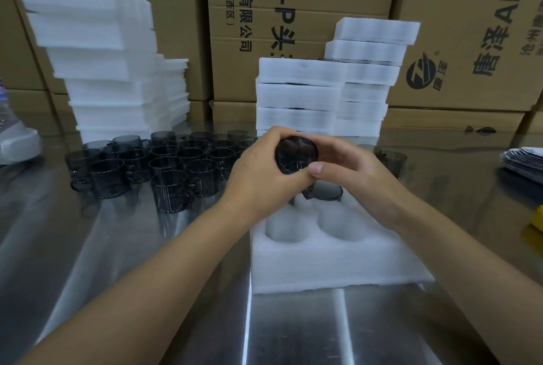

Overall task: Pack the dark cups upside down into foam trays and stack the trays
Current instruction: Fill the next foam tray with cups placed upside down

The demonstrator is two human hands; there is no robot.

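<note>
Both hands hold 1 dark cup [296,154] above the foam tray [338,261], which lies mid-bench toward the near edge. The left hand [258,176] and right hand [352,170] each have a curled grip round its wall. It looks like smooth glass: light, stiff, slippery, probably fragile. Holding the wall rather than the handle seems safest. A second cup [326,191] sits in a far pocket.

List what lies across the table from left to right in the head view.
Leaning stack of foam trays → loose dark cups → left hand → held dark cup → right hand → stray cups → pile of thin flat sheets.
</note>
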